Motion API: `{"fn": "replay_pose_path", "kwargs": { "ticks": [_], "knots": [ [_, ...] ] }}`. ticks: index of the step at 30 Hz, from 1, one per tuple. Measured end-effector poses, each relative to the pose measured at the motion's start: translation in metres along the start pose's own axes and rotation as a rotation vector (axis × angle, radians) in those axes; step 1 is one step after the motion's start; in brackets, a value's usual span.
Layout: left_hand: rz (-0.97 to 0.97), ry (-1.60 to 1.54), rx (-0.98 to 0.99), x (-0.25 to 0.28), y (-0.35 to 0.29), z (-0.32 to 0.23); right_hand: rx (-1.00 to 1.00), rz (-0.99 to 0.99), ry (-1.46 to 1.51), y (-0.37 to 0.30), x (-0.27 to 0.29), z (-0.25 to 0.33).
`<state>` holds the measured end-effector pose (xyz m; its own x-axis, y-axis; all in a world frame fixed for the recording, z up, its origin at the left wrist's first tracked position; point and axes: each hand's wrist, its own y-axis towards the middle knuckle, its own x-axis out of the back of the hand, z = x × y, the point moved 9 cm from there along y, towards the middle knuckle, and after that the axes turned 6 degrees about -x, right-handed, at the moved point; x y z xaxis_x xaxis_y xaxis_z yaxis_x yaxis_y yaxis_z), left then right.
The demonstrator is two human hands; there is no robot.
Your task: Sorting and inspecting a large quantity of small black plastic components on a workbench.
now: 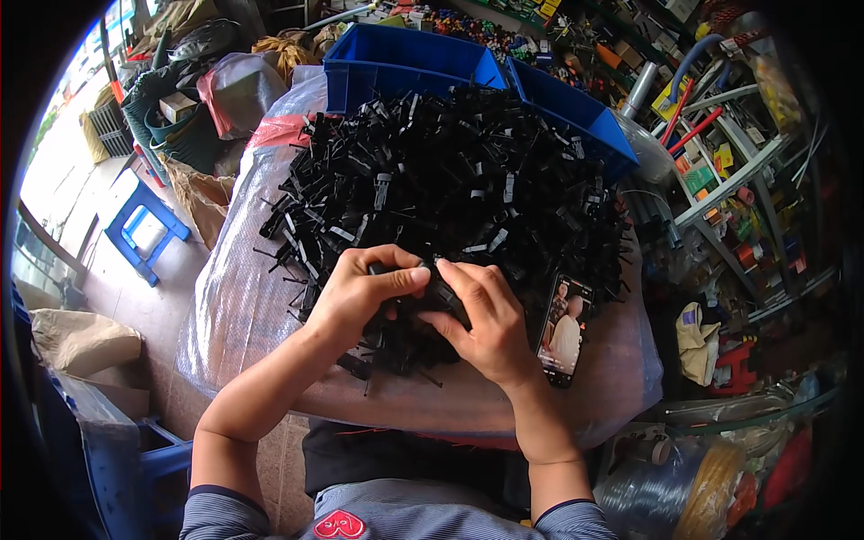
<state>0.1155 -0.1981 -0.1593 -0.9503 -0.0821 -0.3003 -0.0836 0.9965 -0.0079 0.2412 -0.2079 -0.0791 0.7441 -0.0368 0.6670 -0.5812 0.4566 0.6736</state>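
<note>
at the far left of the frame, some crumpled brown paper (85,342) is lying, and below it blue plastic furniture (157,461) is filling the lower left. above and slightly right of the paper, a blue stool (144,220) is standing on a pale tiled floor (173,315), while dark green baskets (171,139) are sitting in the upper left.

further right, a table (243,279) wrapped in clear plastic sheeting is spreading across the middle. left of the frame's centre, just below the middle, the left hand (373,283) is bending its fingers inward and pressing its thumb down, clamping on a small black part (441,297). this part is resting between the two hands near the centre, its shape mostly hidden by fingers. behind it, a large pile of black parts (432,180) with thin tails is covering much of the table, and a blue bin (405,49) is standing along the pile's far edge at upper centre.

just right of centre, the right hand (486,319) is gripping the same part, its thumb and forefinger closing from opposite sides. a second blue bin (580,115) is sitting at the upper right of the pile. below that bin, a phone (565,328) is lying beside the right hand, its lit screen showing figures. at the right, metal shelving (729,193) is holding many small packages.
</note>
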Motion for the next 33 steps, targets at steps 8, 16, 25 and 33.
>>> {"fn": "replay_pose_path", "kwargs": {
  "ticks": [8,16,25,33],
  "knots": [
    [0.005,0.244,-0.070,-0.014,-0.010,-0.005,-0.045,-0.038,-0.051,-0.005,-0.008,-0.005],
    [0.002,0.254,-0.173,-0.016,-0.012,-0.004,-0.058,-0.043,-0.092,-0.012,-0.015,-0.006],
    [-0.066,-0.236,-0.026,-0.008,0.001,0.005,-0.100,0.006,-0.042,-0.002,-0.015,-0.009],
    [-0.184,-0.336,-0.011,0.030,0.020,-0.016,-0.119,-0.055,0.070,-0.002,0.009,-0.015]
  ]
}}
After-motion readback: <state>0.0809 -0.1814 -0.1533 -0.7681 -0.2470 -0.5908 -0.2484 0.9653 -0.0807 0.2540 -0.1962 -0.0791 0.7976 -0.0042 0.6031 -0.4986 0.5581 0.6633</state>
